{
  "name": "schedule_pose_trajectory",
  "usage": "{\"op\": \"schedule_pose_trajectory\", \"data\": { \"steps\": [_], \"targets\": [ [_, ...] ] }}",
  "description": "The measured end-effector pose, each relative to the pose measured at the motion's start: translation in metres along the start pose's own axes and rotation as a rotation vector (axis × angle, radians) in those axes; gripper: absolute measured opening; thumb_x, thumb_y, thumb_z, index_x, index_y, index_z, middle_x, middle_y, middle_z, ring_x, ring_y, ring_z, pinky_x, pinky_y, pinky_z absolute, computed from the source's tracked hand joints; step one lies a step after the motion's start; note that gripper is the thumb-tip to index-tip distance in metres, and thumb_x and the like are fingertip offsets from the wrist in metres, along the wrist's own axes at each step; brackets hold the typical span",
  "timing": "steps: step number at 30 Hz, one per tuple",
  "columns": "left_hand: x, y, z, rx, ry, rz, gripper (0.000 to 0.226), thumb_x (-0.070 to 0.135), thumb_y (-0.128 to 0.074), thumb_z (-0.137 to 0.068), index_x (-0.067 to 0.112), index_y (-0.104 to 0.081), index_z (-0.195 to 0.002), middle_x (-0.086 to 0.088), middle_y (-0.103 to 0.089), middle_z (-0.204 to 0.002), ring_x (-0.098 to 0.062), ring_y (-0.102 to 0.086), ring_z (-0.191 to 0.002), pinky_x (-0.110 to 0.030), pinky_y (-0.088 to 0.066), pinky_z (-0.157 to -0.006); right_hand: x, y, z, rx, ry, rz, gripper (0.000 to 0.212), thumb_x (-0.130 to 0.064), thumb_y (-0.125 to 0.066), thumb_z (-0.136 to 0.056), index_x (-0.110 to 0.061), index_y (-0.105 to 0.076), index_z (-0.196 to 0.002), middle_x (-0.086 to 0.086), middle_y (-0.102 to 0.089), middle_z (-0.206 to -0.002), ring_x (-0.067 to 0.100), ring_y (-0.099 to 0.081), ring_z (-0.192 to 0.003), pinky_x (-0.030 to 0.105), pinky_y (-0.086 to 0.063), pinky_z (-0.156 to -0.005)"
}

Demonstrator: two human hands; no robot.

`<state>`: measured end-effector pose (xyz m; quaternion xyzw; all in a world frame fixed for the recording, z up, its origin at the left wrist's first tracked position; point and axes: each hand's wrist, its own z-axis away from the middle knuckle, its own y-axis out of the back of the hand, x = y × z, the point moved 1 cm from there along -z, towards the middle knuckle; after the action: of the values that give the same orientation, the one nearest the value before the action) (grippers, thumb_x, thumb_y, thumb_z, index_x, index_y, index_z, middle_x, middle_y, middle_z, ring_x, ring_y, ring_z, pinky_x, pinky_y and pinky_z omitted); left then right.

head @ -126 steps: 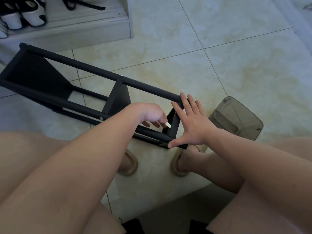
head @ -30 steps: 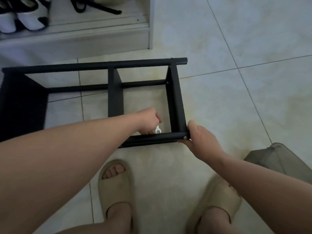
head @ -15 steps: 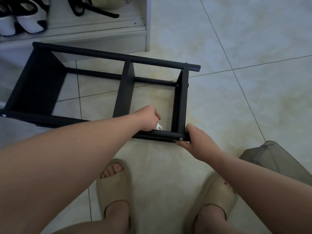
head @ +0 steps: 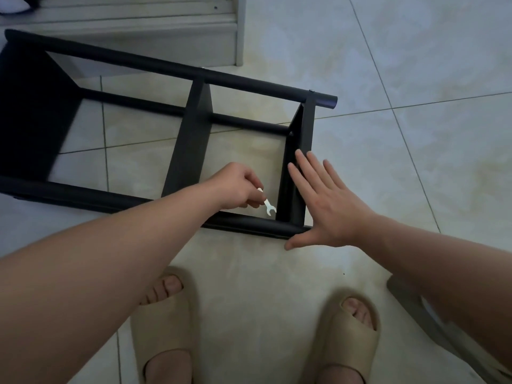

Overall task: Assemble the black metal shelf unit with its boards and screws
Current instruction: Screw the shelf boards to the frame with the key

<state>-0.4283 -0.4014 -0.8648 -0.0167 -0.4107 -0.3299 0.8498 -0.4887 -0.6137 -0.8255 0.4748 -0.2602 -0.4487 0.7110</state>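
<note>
Shelf frame (head: 194,73) lies on its side on the floor (head: 415,162), its far rail close to the white cabinet base (head: 138,42). Left hand (head: 235,187) pinches a small white wrench (head: 267,205), whose open end sits just inside the near right corner. Right hand (head: 329,200) is spread flat, fingers braced on the end board (head: 286,189). The risk, I'd say, is that the tiny wrench slips off its fastener, or the frame skids on smooth tile if that brace eases. There's open tile to the right. Slippers (head: 163,314) crowd the near side, and a grey bin (head: 410,309) sits under the right arm.
</note>
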Motion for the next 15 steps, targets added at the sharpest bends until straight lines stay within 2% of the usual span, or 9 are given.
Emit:
{"op": "schedule_pose_trajectory", "data": {
  "steps": [3, 7, 10, 15],
  "targets": [
    [0.000, -0.003, -0.006, -0.050, -0.016, 0.037, 0.017, 0.008, -0.081, -0.082, 0.011, -0.068, -0.093, -0.005, -0.077, -0.078, -0.011, -0.075, -0.072, -0.020, -0.057, -0.062, 0.004, -0.008, -0.001, 0.062, 0.013, -0.019, 0.140, -0.102, -0.029, -0.066, -0.006, 0.011, -0.160, 0.013, 0.023, -0.166, 0.028, 0.023, -0.154, 0.050, 0.005, -0.126],
    [0.002, -0.009, -0.014, -0.099, -0.022, 0.063, 0.013, 0.012, -0.079, -0.084, 0.016, -0.074, -0.095, -0.004, -0.076, -0.083, -0.007, -0.073, -0.073, -0.022, -0.059, -0.072, 0.003, -0.018, -0.001, 0.134, -0.006, -0.028, 0.137, -0.099, -0.027, -0.071, 0.002, -0.001, -0.159, 0.018, 0.009, -0.168, 0.029, 0.010, -0.156, 0.054, 0.002, -0.126],
    [0.004, -0.017, -0.017, -0.151, -0.017, 0.060, 0.013, 0.013, -0.077, -0.086, 0.021, -0.076, -0.097, -0.001, -0.077, -0.083, -0.007, -0.073, -0.076, -0.022, -0.060, -0.076, 0.004, -0.021, -0.001, 0.144, 0.001, -0.070, 0.137, -0.098, -0.030, -0.071, 0.003, 0.000, -0.159, 0.018, 0.010, -0.168, 0.030, 0.011, -0.156, 0.053, 0.002, -0.126],
    [0.009, -0.022, -0.022, -0.247, 0.004, 0.114, 0.014, 0.011, -0.076, -0.086, 0.021, -0.072, -0.094, 0.004, -0.076, -0.075, -0.007, -0.073, -0.074, -0.021, -0.059, -0.073, 0.005, -0.021, -0.002, 0.152, 0.004, -0.089, 0.137, -0.097, -0.034, -0.071, 0.003, 0.000, -0.159, 0.017, 0.011, -0.168, 0.029, 0.013, -0.156, 0.053, 0.002, -0.126]
  ]
}}
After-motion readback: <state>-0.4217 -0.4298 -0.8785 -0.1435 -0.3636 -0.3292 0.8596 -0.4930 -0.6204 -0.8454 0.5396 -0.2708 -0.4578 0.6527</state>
